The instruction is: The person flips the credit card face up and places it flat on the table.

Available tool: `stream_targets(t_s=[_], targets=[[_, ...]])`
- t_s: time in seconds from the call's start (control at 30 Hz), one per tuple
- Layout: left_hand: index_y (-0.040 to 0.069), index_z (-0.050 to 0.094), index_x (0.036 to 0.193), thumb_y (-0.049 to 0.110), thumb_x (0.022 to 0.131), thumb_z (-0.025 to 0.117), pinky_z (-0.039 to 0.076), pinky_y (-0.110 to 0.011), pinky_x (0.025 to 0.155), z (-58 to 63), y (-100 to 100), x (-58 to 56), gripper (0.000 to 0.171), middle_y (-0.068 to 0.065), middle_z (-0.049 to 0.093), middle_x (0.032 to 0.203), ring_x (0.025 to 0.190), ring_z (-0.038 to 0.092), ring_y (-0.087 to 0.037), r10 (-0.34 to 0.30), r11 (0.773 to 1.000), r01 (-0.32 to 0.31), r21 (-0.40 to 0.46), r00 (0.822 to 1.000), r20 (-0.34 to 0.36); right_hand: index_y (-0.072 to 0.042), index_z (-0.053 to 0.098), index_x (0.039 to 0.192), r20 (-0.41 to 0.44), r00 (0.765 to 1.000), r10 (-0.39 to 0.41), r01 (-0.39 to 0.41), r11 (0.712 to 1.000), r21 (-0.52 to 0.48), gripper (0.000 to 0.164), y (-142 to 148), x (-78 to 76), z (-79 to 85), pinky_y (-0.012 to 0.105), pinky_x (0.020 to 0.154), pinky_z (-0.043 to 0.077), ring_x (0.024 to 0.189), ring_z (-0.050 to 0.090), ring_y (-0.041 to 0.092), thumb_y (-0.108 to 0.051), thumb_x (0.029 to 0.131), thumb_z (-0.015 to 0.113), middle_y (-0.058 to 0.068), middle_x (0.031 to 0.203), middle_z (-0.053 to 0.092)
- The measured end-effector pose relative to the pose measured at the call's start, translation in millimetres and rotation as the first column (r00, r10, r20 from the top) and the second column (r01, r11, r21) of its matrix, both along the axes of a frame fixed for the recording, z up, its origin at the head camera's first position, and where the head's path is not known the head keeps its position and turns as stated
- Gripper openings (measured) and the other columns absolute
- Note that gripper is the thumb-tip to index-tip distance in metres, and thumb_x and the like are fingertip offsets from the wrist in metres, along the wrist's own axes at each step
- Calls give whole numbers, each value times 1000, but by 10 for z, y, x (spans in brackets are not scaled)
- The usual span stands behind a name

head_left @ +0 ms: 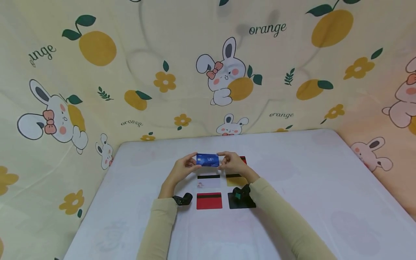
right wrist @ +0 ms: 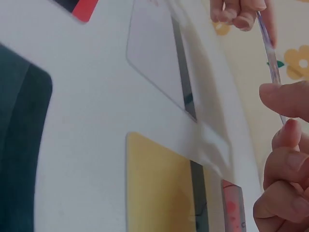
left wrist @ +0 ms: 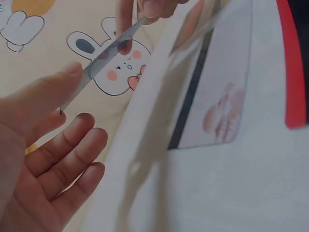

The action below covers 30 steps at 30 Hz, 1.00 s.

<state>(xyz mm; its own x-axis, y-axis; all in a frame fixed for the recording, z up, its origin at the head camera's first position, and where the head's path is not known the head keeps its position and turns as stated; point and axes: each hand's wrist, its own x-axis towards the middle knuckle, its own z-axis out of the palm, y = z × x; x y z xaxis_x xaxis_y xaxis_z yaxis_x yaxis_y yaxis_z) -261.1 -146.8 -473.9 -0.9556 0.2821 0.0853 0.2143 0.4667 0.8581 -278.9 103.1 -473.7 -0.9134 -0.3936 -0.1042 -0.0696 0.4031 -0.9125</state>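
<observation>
A blue card (head_left: 208, 160) marked "VIP" is held up above the table, its printed face toward the head camera. My left hand (head_left: 184, 168) pinches its left end between thumb and forefinger, the other fingers loosely bent. At the right end my right hand (head_left: 234, 163) pinches it the same way. Both wrist views show the card nearly edge-on, as a thin strip (left wrist: 104, 60) between the two hands. Below it lies a pale lilac card (head_left: 208, 182) with a black stripe. Under my right wrist is a yellow card (right wrist: 159, 183), also striped.
Nearer the front lie a red card (head_left: 209, 201) with a black stripe and a dark green-black card (head_left: 242, 200), partly covered by the right wrist camera. Another red card (head_left: 243, 159) shows behind my right hand. A patterned cloth (head_left: 182, 47) hangs behind the white-covered table (head_left: 130, 202).
</observation>
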Motion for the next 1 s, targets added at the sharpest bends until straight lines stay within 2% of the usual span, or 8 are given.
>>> stream_targets(t_s=[0.23,0.53,0.83,1.0], targets=[[-2,47,139,12,82,76,42,-15,63,-86,2,-16,65,-15,62,91,73,49,-7,-6,1000,5,12,999,47,-3,49,139,5,1000,-27,26,997,72,63,-21,14,-45,21,58,41,63,47,12,-8,81,74,-1,68,54],[-1,47,140,14,83,74,39,-17,62,-131,28,-38,64,-10,60,82,69,46,-9,11,999,-10,-40,999,36,-6,49,139,45,996,-71,68,995,68,63,-61,19,-67,21,55,40,58,45,12,-6,81,74,-2,65,50],[1,49,139,16,84,74,38,-19,63,-171,51,-61,62,-10,61,78,67,46,-8,40,993,-38,-116,999,13,-10,50,139,41,993,-112,105,983,151,62,-118,5,-98,22,55,37,58,42,13,-9,81,73,-1,65,46],[2,49,139,18,84,74,38,-20,64,-180,68,-63,62,-7,60,75,67,46,-9,50,989,-48,-140,999,13,-12,51,138,49,989,-140,130,978,164,62,-129,4,-96,23,55,35,60,41,13,-9,81,73,0,65,44]])
